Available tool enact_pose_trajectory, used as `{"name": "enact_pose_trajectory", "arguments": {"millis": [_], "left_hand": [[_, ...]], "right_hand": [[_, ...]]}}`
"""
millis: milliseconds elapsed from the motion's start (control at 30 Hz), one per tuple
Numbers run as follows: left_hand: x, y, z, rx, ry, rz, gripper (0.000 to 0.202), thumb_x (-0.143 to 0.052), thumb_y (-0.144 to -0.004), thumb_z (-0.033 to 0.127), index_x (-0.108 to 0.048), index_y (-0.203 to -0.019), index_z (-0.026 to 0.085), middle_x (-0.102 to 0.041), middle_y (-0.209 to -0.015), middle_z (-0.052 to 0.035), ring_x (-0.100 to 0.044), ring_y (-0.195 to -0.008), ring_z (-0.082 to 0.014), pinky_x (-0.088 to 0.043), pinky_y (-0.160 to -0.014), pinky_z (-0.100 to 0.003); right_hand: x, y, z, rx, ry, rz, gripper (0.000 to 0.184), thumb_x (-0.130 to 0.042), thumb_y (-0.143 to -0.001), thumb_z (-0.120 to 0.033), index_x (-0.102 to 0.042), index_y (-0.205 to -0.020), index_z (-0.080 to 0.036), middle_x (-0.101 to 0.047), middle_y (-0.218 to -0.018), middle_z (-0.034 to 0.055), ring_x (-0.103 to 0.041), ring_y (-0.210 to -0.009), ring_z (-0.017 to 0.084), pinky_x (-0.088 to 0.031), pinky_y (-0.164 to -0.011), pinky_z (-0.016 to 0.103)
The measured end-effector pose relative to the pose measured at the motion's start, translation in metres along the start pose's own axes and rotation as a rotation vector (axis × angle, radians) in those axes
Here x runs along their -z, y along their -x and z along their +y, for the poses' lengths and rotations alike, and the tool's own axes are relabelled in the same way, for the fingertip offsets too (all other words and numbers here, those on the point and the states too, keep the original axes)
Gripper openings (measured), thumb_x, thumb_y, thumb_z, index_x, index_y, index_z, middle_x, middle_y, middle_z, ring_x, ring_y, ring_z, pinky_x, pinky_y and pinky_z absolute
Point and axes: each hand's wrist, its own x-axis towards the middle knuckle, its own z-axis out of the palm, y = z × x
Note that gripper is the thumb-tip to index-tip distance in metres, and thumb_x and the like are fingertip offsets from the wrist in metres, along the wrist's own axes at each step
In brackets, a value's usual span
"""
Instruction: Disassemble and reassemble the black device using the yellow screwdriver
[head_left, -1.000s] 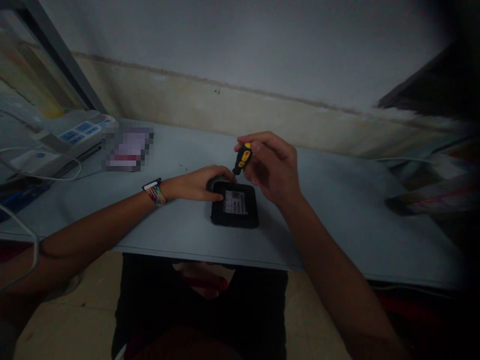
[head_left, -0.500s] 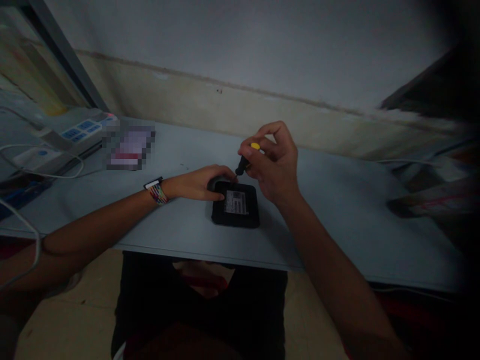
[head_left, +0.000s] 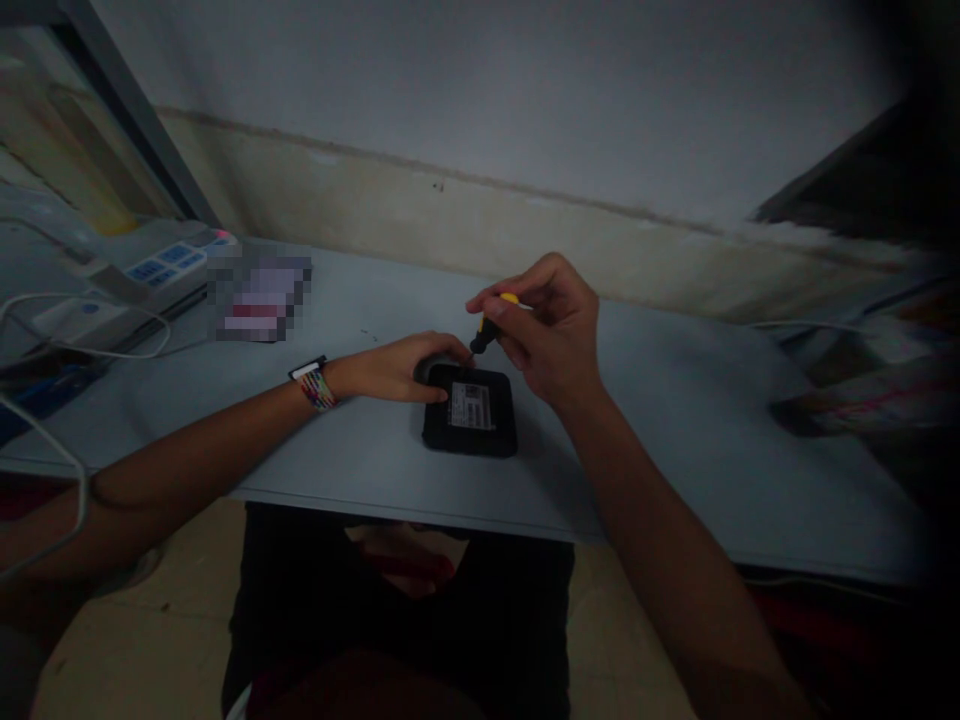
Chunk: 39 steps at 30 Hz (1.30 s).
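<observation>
A flat black box-shaped device (head_left: 495,420) with rounded corners lies on the table, its white printed label facing up. My left hand (head_left: 409,368) grips the device at its far left corner, thumb on top and fingers along the far edge. In my right hand (head_left: 551,325) is a small screwdriver (head_left: 489,330) with a black and yellow handle, pinched between thumb and fingers. It slants down, its thin tip at the device's far edge beside my left fingertips. Whether the tip sits in a screw is too small to tell.
The pale table (head_left: 337,460) ends in front of my legs. A white power strip (head_left: 169,265) with blue sockets and cables (head_left: 82,470) occupies the left. Beside it lies a pixelated flat object (head_left: 262,295). Blurred packages (head_left: 840,400) sit at the right, and a wall (head_left: 480,220) stands behind.
My right fingers have shifted on the screwdriver's handle, the index finger now stretched straighter over its top. My left hand and the device have stayed nearly still.
</observation>
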Motion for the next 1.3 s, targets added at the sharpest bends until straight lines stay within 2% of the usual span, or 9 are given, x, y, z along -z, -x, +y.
{"name": "enact_pose_trajectory", "arguments": {"millis": [100, 233, 367, 533, 667, 867, 967, 1133, 1300], "left_hand": [[0.0002, -0.0002, 0.0004, -0.003, 0.000, 0.002, 0.052, -0.077, -0.090, 0.039, -0.061, -0.134, 0.018, -0.070, -0.134, -0.0157, -0.066, -0.125, -0.0308, -0.051, -0.111, -0.051], [0.0003, -0.0001, 0.0008, -0.003, 0.012, 0.015, 0.050, -0.078, -0.090, 0.039, -0.062, -0.133, 0.020, -0.070, -0.133, -0.0152, -0.066, -0.123, -0.0309, -0.052, -0.111, -0.052], [0.0005, -0.0001, 0.0010, -0.007, 0.016, 0.009, 0.050, -0.077, -0.091, 0.039, -0.061, -0.134, 0.020, -0.070, -0.134, -0.0151, -0.066, -0.124, -0.0305, -0.052, -0.111, -0.051], [0.0003, -0.0006, 0.0000, -0.003, 0.015, 0.004, 0.050, -0.078, -0.090, 0.038, -0.062, -0.133, 0.019, -0.070, -0.133, -0.0145, -0.066, -0.124, -0.0300, -0.052, -0.112, -0.049], [0.0000, -0.0004, -0.0009, -0.002, 0.015, 0.003, 0.051, -0.078, -0.090, 0.038, -0.061, -0.134, 0.019, -0.070, -0.133, -0.0147, -0.067, -0.123, -0.0297, -0.052, -0.110, -0.049], [-0.0006, -0.0004, -0.0020, -0.010, 0.013, 0.015, 0.050, -0.078, -0.090, 0.038, -0.062, -0.133, 0.020, -0.070, -0.134, -0.0148, -0.067, -0.123, -0.0303, -0.052, -0.111, -0.050], [-0.0008, -0.0003, -0.0017, -0.019, 0.031, 0.015, 0.049, -0.078, -0.090, 0.038, -0.062, -0.132, 0.019, -0.070, -0.134, -0.0151, -0.066, -0.123, -0.0303, -0.052, -0.111, -0.050], [-0.0005, 0.0001, -0.0007, -0.008, 0.030, 0.009, 0.049, -0.077, -0.092, 0.038, -0.060, -0.134, 0.019, -0.068, -0.135, -0.0157, -0.065, -0.125, -0.0303, -0.052, -0.111, -0.050], [-0.0013, -0.0001, -0.0019, 0.006, 0.021, 0.009, 0.049, -0.077, -0.091, 0.037, -0.061, -0.132, 0.018, -0.069, -0.132, -0.0154, -0.067, -0.121, -0.0300, -0.053, -0.108, -0.049]], "right_hand": [[0.0006, 0.0012, -0.0033, -0.014, -0.013, 0.001, 0.036, -0.095, -0.080, -0.043, -0.064, -0.089, -0.028, -0.077, -0.085, -0.0052, -0.040, -0.039, 0.004, -0.026, -0.029, 0.020], [0.0022, 0.0022, -0.0085, -0.057, -0.034, -0.094, 0.029, -0.081, -0.093, -0.053, -0.074, -0.107, -0.030, -0.079, -0.094, -0.0025, -0.046, -0.039, 0.004, -0.030, -0.031, 0.021], [0.0021, 0.0009, -0.0080, -0.033, -0.027, -0.094, 0.029, -0.082, -0.093, -0.054, -0.075, -0.098, -0.026, -0.081, -0.100, 0.0000, -0.050, -0.041, 0.004, -0.034, -0.032, 0.021], [0.0006, -0.0005, -0.0028, 0.012, -0.005, -0.022, 0.032, -0.088, -0.088, -0.049, -0.065, -0.087, -0.026, -0.082, -0.102, -0.0006, -0.048, -0.042, 0.005, -0.038, -0.033, 0.022], [0.0008, -0.0002, -0.0026, -0.015, -0.037, -0.018, 0.038, -0.093, -0.083, -0.043, -0.059, -0.086, -0.027, -0.080, -0.090, -0.0039, -0.042, -0.039, 0.004, -0.030, -0.030, 0.020], [0.0047, -0.0008, -0.0063, -0.052, -0.134, -0.135, 0.022, -0.080, -0.095, -0.045, -0.075, -0.108, -0.027, -0.079, -0.094, -0.0011, -0.044, -0.040, 0.003, -0.025, -0.033, 0.021], [0.0059, -0.0021, -0.0045, -0.023, -0.109, -0.104, 0.020, -0.084, -0.093, -0.042, -0.077, -0.099, -0.024, -0.080, -0.095, 0.0001, -0.049, -0.043, 0.003, -0.028, -0.034, 0.021], [0.0053, -0.0031, 0.0001, 0.060, -0.053, -0.024, 0.022, -0.087, -0.091, -0.038, -0.070, -0.088, -0.024, -0.083, -0.099, -0.0013, -0.048, -0.042, 0.002, -0.033, -0.035, 0.020], [0.0021, -0.0007, -0.0041, -0.039, -0.068, -0.021, 0.032, -0.092, -0.085, -0.037, -0.062, -0.085, -0.025, -0.080, -0.085, -0.0035, -0.043, -0.040, 0.003, -0.027, -0.033, 0.019]]}}
